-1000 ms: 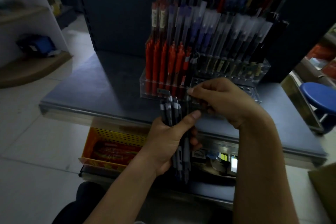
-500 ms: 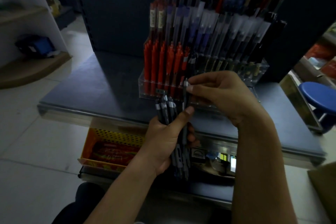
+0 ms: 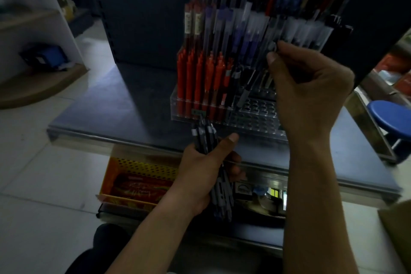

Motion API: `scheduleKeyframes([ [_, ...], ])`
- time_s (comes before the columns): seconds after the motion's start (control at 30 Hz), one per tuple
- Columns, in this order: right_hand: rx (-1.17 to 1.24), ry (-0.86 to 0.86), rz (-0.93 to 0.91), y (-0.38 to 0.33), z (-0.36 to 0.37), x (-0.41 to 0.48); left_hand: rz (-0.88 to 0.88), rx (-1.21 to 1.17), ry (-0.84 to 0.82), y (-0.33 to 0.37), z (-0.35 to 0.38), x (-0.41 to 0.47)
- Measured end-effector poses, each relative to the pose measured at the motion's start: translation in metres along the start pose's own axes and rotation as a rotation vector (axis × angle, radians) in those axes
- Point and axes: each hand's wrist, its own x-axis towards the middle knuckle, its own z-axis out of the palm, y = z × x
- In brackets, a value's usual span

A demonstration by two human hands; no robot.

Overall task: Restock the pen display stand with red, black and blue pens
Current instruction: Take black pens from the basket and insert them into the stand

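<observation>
Head view, down at near shelf (image 3: 111,107)

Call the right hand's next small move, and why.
Probably straighten and lower the tilted dark grey pen into an empty hole: the right hand pinches its top, and its lower end is at the open holes of the clear acrylic stand, beside the red pens. The left hand grips a bundle of dark pens.

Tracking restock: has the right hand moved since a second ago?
Yes. The right hand, pinching a pen, rose from the stand's front edge toward its upper rows.
</observation>
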Motion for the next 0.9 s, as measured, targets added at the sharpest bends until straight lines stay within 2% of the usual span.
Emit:
scheduleKeyframes([
  [0.23, -0.012, 0.088, -0.091, 0.002, 0.005, 0.000, -0.010, -0.016, 0.008, 0.000, -0.002, 0.000],
  [0.4, -0.006, 0.098, -0.068, 0.014, 0.010, -0.002, -0.007, -0.015, 0.009, 0.000, -0.001, -0.001],
  [0.9, -0.086, -0.141, 0.127, 0.045, 0.026, -0.010, -0.004, 0.026, 0.013, 0.000, 0.001, -0.002],
])
